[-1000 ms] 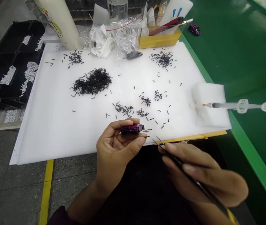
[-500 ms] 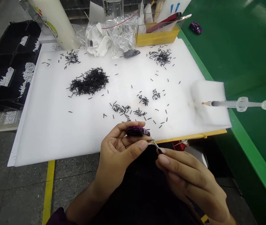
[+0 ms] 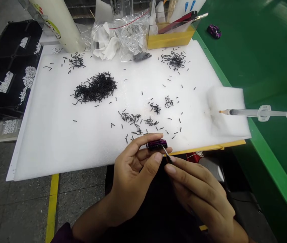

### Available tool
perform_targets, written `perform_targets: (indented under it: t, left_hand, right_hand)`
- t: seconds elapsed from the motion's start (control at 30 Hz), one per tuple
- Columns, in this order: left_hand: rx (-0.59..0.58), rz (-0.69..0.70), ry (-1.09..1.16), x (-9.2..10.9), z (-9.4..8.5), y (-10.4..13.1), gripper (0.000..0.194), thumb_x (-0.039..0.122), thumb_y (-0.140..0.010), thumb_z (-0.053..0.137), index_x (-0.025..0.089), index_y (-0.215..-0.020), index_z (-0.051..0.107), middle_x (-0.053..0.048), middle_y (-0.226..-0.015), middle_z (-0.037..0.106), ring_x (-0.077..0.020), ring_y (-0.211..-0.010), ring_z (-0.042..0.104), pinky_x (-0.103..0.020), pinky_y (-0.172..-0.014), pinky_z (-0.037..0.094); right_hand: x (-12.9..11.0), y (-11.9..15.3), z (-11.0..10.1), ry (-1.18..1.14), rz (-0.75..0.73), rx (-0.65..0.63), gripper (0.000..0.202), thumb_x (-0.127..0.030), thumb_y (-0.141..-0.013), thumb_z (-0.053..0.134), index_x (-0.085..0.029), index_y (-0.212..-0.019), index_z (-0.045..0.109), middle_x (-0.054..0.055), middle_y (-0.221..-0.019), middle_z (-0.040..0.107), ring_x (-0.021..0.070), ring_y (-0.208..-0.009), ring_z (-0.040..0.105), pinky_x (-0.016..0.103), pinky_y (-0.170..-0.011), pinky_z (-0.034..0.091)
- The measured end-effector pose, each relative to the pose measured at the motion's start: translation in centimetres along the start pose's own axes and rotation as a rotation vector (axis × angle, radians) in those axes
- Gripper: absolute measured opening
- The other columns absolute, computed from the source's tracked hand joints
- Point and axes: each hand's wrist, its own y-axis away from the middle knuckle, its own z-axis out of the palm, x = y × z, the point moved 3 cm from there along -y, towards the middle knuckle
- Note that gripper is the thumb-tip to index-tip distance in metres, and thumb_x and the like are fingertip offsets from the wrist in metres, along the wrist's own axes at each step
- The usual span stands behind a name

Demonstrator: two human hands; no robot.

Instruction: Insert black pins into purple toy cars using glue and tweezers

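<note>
My left hand [image 3: 135, 175] is closed around a small purple toy car [image 3: 156, 144], held just over the front edge of the white foam sheet [image 3: 57, 141]. In my right hand [image 3: 199, 192] is a thin pointed tool, which looks like tweezers [image 3: 167, 154], pinched between thumb and fingers. Its metal tip meets the near side of the car. Whether the tip grips a small part I cannot tell. Beyond the hands lie scattered small black strips [image 3: 130, 117] and a larger heap of black strips [image 3: 96, 87].
A syringe [image 3: 255, 112] rests on a folded foam block [image 3: 231, 98] at the right. Another purple toy car [image 3: 214, 31] stands on the green surface [image 3: 267, 57]. At the back are a yellow-based box [image 3: 171, 38], plastic bags [image 3: 133, 37] and a bottle [image 3: 59, 23]; black trays [image 3: 11, 64] sit left.
My left hand has moved slightly right and turned the toy car. The tool's tip has gone from below the car's end to its near side.
</note>
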Motion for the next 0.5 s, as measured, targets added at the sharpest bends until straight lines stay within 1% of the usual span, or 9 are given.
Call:
perform_targets:
  t: [0.07,0.2,0.27,0.4,0.5]
  left_hand:
    - [-0.003,0.003,-0.003,0.0,0.0,-0.1,0.021,0.019,-0.103,0.077,0.028,-0.122,0.081,-0.002,-0.120,0.087,-0.0214,-0.111,0.084,-0.020,-0.092,0.069]
    - [0.005,0.022,-0.028,-0.1,-0.2,-0.1,0.017,0.026,-0.105,0.077,0.030,-0.120,0.082,0.000,-0.128,0.085,-0.0195,-0.110,0.084,-0.018,-0.092,0.068]
    - [0.015,0.036,-0.041,-0.2,-0.2,-0.1,0.015,0.029,-0.106,0.075,0.030,-0.119,0.082,0.000,-0.127,0.085,-0.0186,-0.108,0.085,-0.018,-0.091,0.069]
    - [0.031,0.052,-0.060,-0.3,-0.2,-0.1,0.014,0.030,-0.107,0.074,0.030,-0.119,0.082,0.000,-0.125,0.085,-0.0187,-0.106,0.085,-0.019,-0.090,0.069]
    - [0.034,0.062,-0.056,-0.4,-0.2,-0.1,0.014,0.030,-0.107,0.074,0.030,-0.119,0.082,0.000,-0.125,0.085,-0.0179,-0.105,0.085,-0.019,-0.090,0.069]
  right_hand:
    - [0.1,0.0,0.0,-0.005,0.002,-0.002,0.034,0.007,-0.086,0.075,-0.026,-0.097,0.078,0.003,-0.121,0.085,0.0302,-0.111,0.084,0.041,-0.088,0.077]
    - [0.1,0.1,0.1,-0.018,0.017,0.019,0.032,0.007,-0.085,0.076,-0.024,-0.091,0.076,0.003,-0.119,0.086,0.0286,-0.110,0.084,0.037,-0.088,0.077]
    - [0.1,0.3,0.3,-0.039,0.028,0.025,0.033,0.007,-0.084,0.076,-0.024,-0.093,0.077,0.003,-0.120,0.086,0.0283,-0.110,0.084,0.037,-0.086,0.077]
    - [0.2,1.0,0.7,-0.070,0.057,0.071,0.038,0.006,-0.084,0.076,-0.026,-0.104,0.079,0.003,-0.124,0.085,0.0297,-0.110,0.084,0.040,-0.083,0.078]
    - [0.2,1.2,0.8,-0.062,0.053,0.090,0.038,0.006,-0.084,0.076,-0.025,-0.106,0.079,0.004,-0.125,0.084,0.0306,-0.111,0.084,0.042,-0.082,0.078]
